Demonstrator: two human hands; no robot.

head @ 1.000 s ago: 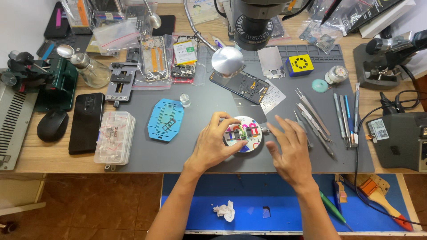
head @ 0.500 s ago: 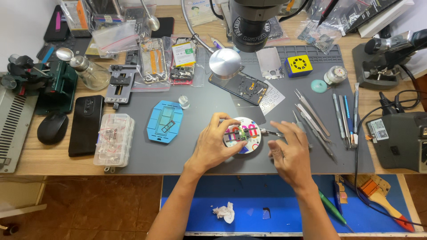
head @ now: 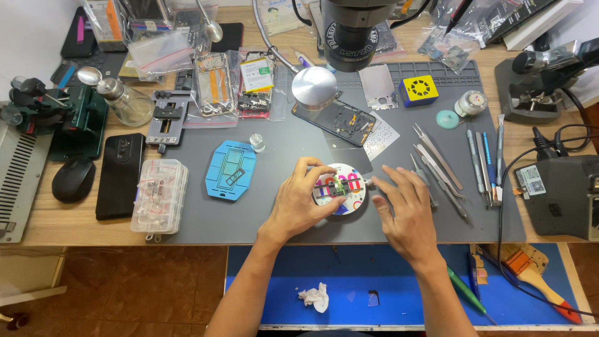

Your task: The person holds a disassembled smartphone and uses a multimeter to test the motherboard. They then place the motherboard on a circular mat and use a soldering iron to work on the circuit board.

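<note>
White and round, the small disc [head: 340,189] with coloured markings sits near the middle of the grey work mat [head: 281,218], a small part clamped across its top. My left hand [head: 299,203] curls round the disc's left edge, fingers closed on its rim to steady it. My right hand [head: 405,212] rests just right of it, fingertips [head: 376,182] pinched at something tiny at the disc's right side; whether it is a screw or a knob I cannot tell. I judge I am fixing the part in place, and the next move calls for a fine, steady turn without shifting the disc. Farther right lie tweezers [head: 437,165]; to the left a blue plastic frame [head: 232,170]; beyond, an opened phone [head: 340,118].
</note>
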